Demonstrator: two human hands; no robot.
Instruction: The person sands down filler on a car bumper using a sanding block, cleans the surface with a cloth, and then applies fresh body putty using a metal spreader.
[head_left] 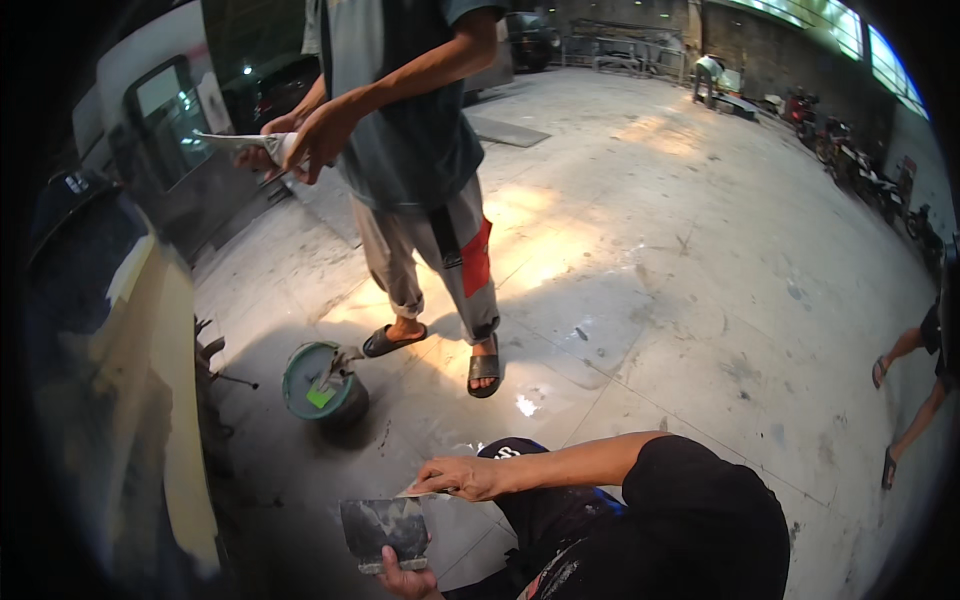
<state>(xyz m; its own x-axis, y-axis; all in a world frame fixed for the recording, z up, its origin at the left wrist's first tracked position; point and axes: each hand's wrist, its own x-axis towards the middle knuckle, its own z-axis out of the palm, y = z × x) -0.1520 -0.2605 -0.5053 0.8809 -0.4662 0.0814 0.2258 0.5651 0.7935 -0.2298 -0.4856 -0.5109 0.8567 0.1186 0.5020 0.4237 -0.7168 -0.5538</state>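
Observation:
My left hand [405,577] grips the lower edge of a dark, square flat plate [385,528], with pale smears across its face and a light strip along its lower edge. The thumb lies on top; the other fingers are mostly hidden beneath. Just above the plate's upper right corner, my right hand [465,478] is closed around a small, pale, thin-edged tool [412,492], apparently a scraper. Its tip is at the plate's top edge; whether they touch I cannot tell. My fingers hide most of that tool.
A dark vehicle panel [190,450] with cream-coloured patches stands at left. On the floor sits a green-rimmed bucket [290,385] with rags and a green piece. Facing me, a person in sandals [410,130] handles a pale, thin object [240,140]. Another person's legs [915,385] show at right.

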